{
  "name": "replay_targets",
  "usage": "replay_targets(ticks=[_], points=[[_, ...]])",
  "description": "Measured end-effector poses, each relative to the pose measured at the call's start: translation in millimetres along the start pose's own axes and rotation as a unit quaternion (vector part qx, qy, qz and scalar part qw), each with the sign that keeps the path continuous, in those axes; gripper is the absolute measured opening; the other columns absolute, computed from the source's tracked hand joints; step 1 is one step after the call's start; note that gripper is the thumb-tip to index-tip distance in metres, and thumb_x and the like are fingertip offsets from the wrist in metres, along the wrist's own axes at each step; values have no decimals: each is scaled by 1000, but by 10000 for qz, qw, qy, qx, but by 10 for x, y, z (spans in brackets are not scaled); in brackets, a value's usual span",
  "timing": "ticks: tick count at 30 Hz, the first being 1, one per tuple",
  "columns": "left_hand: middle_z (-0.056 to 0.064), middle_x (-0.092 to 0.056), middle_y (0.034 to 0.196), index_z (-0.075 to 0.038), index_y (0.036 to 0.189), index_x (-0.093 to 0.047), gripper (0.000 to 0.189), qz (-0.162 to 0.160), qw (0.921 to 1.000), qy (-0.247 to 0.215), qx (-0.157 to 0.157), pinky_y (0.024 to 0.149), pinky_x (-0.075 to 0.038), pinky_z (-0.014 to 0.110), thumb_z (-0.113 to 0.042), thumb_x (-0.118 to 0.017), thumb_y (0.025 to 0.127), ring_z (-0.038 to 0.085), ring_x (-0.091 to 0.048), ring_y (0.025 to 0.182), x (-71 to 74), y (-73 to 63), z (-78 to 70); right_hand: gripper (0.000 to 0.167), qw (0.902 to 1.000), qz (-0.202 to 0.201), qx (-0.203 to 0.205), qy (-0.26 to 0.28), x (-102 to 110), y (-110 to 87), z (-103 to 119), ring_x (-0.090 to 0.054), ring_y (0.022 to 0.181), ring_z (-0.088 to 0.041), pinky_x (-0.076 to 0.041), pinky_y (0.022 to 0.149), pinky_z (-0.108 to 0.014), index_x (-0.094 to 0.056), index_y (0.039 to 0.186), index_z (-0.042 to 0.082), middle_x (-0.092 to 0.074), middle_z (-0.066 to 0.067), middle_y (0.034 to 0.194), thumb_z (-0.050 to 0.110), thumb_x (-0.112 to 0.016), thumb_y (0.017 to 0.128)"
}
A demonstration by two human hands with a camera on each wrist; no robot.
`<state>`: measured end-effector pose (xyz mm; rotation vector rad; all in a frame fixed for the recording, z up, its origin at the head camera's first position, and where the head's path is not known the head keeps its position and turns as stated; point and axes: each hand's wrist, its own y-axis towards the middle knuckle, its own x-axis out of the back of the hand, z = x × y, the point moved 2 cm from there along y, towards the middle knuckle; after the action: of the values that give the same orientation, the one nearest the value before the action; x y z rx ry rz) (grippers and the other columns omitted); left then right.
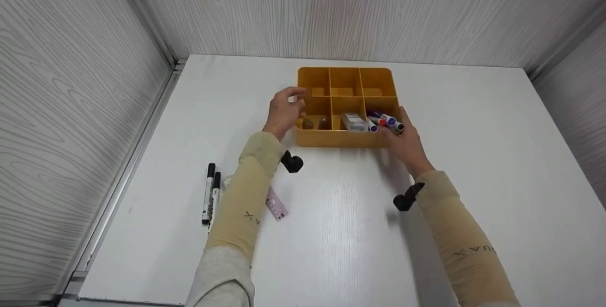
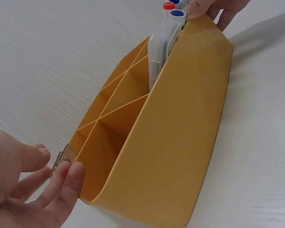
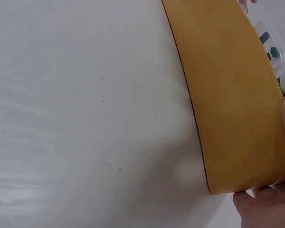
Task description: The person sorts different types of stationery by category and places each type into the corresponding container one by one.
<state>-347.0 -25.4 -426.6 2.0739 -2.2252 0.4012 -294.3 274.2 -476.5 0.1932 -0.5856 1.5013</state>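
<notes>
Head view, upper centre: grips the yellow six-compartment organizer by its lower-right corner with the right hand, beside capped markers, and pinches a small clear piece, lower left in the left wrist view, with the left hand.

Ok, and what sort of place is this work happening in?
Probably a small enclosed workstation: a white table stands among wood-grain panels, with a yellow-orange divided organizer and loose black-capped markers on it.

A booth-like workstation — white table, wood-grain walls.
</notes>
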Motion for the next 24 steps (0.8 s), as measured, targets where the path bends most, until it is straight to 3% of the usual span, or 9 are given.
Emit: replay_targets(ticks=[6, 9, 13, 18, 24], points=[[7, -51, 139, -10, 135, -55, 33, -81, 9999, 129, -34, 89, -57, 34, -10, -51, 102, 26, -59, 117, 24, -22, 1, 94, 10000, 32, -69, -27, 10, 8, -1, -11, 155, -26, -14, 125, -50, 9, 157, 37, -6, -2, 169, 56, -57, 93], [7, -48, 142, -14, 136, -54, 34, -153, 9995, 255, -63, 89, -57, 35, -13, -51, 102, 25, -60, 111, 38, -49, -16, 95, 10000, 47, 3, -53, 27, 15, -8, -11, 155, -27, -14, 125, -50, 10, 157, 37, -6, -5, 168, 58, -57, 93], [7, -49, 141, -14, 136, -54, 35, -212, 9963, 770, -308, 92, -56, 31, -16, -51, 101, 21, -61, 108, 64, -99, -40, 96, 9999, 67, 137, -43, 54, 28, -26, -9, 155, -28, -13, 125, -49, 10, 157, 35, -5, -7, 168, 59, -56, 92], [7, -54, 131, -9, 131, -55, 32, -220, 9869, 1498, -565, 99, -50, 30, -17, -51, 100, 18, -56, 114, 101, -209, -11, 100, 9997, 75, 245, -49, 74, 50, -49, -9, 155, -27, -14, 125, -47, 10, 158, 30, -5, -8, 168, 61, -56, 91], [7, -56, 120, -9, 121, -55, 22, -116, 9829, 1703, -696, 95, -50, 30, -15, -51, 100, 19, -55, 107, 112, -394, 69, 99, 9997, 88, 227, -37, 80, 70, -43, -11, 155, -26, -14, 125, -48, 10, 158, 32, -6, -5, 168, 61, -56, 91]])
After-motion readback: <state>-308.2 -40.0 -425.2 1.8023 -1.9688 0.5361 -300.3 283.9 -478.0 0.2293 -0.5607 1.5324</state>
